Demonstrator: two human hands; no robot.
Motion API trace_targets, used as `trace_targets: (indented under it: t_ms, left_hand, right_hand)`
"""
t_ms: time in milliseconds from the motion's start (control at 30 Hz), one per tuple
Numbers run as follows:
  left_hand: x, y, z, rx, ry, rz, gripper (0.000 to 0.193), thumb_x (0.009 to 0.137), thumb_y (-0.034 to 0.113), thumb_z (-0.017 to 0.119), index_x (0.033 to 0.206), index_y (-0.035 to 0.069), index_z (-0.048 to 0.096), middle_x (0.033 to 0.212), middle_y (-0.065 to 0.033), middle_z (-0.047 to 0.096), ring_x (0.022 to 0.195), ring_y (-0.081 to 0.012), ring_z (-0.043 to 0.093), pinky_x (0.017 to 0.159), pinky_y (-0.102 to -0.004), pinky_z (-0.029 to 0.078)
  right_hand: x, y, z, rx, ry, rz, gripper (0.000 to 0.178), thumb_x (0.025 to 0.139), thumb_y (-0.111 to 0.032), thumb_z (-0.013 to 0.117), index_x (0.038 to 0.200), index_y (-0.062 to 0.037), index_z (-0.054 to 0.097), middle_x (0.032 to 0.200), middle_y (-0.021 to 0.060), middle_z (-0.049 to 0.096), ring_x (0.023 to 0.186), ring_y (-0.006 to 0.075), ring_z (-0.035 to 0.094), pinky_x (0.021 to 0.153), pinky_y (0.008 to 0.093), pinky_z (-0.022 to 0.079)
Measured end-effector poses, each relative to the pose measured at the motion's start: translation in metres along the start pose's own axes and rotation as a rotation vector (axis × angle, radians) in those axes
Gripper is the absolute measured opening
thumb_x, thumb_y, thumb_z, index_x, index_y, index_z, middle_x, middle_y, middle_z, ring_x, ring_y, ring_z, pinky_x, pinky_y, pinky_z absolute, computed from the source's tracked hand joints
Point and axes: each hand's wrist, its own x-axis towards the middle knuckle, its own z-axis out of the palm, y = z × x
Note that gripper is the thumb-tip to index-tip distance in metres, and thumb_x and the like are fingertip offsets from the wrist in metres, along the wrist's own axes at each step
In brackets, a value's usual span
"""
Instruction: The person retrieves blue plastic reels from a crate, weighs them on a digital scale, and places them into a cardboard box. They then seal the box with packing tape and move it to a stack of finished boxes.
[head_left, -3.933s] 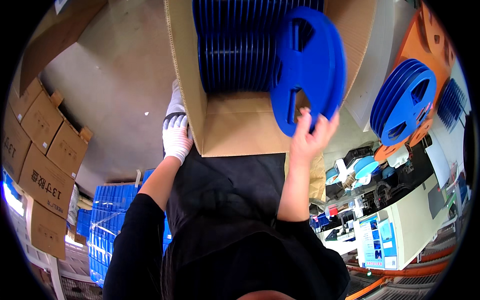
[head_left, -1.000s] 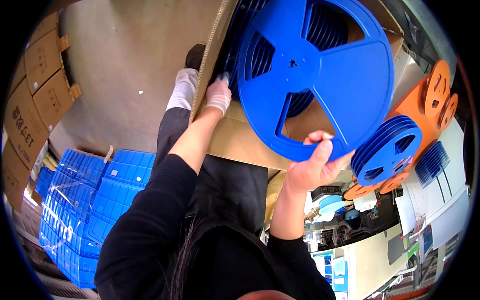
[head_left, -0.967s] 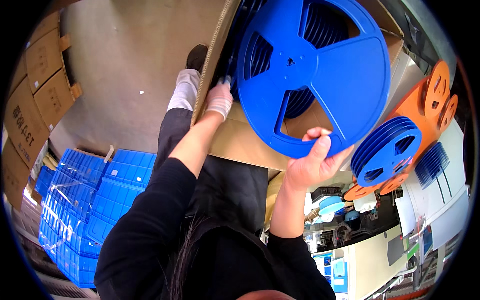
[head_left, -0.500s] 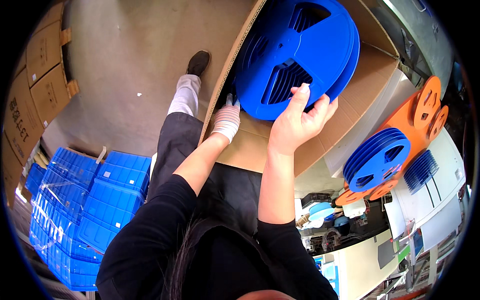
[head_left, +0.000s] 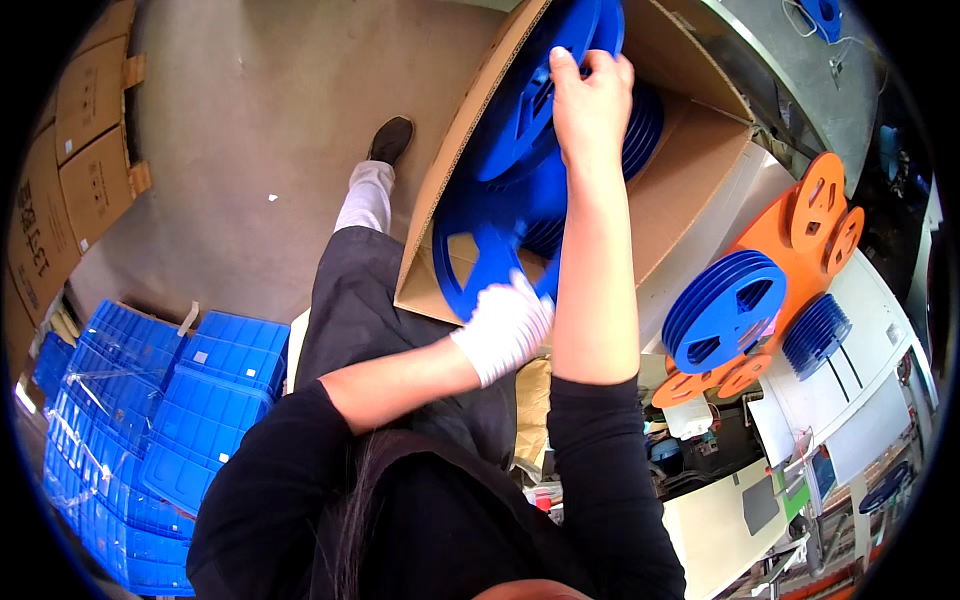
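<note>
Several blue plastic reels (head_left: 505, 110) sit tilted inside a tall open cardboard box (head_left: 690, 215) in front of me. My right hand (head_left: 592, 105), bare, is closed on the far upper reel, its thumb and fingers at the flange. Below that one, another blue reel (head_left: 495, 265) with large cut-out windows shows its face near the box's near edge. My left hand (head_left: 505, 325), in a white striped glove, is at the near rim of this lower reel. Motion smears its fingers, so its grip is unclear. More stacked flanges (head_left: 642, 130) show behind my right wrist.
On the right, an orange rack (head_left: 810, 260) carries a stack of blue reels (head_left: 725, 310), beside a white surface (head_left: 865, 370). Blue lidded bins (head_left: 210, 400), some wrapped in clear film, stand at the left. Cardboard cartons (head_left: 90, 150) are piled at far left.
My right hand has moved farther away with the upper reel, uncovering the lower one. My left hand has come out from the box's left side toward the right and nearer me.
</note>
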Motion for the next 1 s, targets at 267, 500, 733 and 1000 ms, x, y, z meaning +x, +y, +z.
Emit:
trace_targets:
  t_ms: [267,500,733,1000]
  left_hand:
    - [-0.078,0.021,-0.011,0.322,-0.151,0.817,0.046,0.088,0.032,0.053,0.101,-0.012,0.061,0.071,-0.0220,0.061,0.066,-0.0307,0.063,0.050,-0.0452,0.045]
    - [-0.039,0.009,-0.001,0.242,0.045,0.635,0.022,0.090,0.019,0.048,0.098,0.006,0.065,0.085,-0.0209,0.062,0.059,-0.0297,0.065,0.045,-0.0421,0.046]
    - [-0.044,0.002,0.024,0.296,0.122,0.769,0.025,0.083,0.017,0.052,0.102,0.004,0.060,0.102,-0.0316,0.061,0.068,-0.0320,0.065,0.052,-0.0400,0.050]
    - [-0.047,0.015,-0.002,0.090,0.087,1.402,0.037,0.080,0.016,0.057,0.115,0.003,0.058,0.115,-0.0221,0.061,0.091,-0.0298,0.066,0.070,-0.0395,0.056]
  right_hand:
    - [-0.055,0.042,0.012,-0.193,-0.941,0.154,0.060,0.095,-0.044,0.052,0.142,-0.0073,0.042,0.136,0.0168,0.051,0.116,0.0249,0.055,0.099,0.0357,0.043]
    - [-0.094,0.017,-0.147,-0.043,-0.297,0.011,0.049,0.089,-0.021,0.064,0.133,-0.0030,0.051,0.127,0.0134,0.058,0.116,0.0258,0.057,0.099,0.0334,0.043]
    - [-0.219,0.037,-0.153,0.731,-0.016,0.687,0.072,0.097,-0.040,0.052,0.152,-0.0110,0.015,0.144,0.0144,0.037,0.117,0.0304,0.055,0.098,0.0433,0.044]
    - [-0.250,0.086,-0.203,0.730,0.416,0.911,0.038,0.102,-0.035,0.039,0.110,-0.0002,0.052,0.088,0.0139,0.065,0.059,0.0185,0.062,0.055,0.0301,0.053]
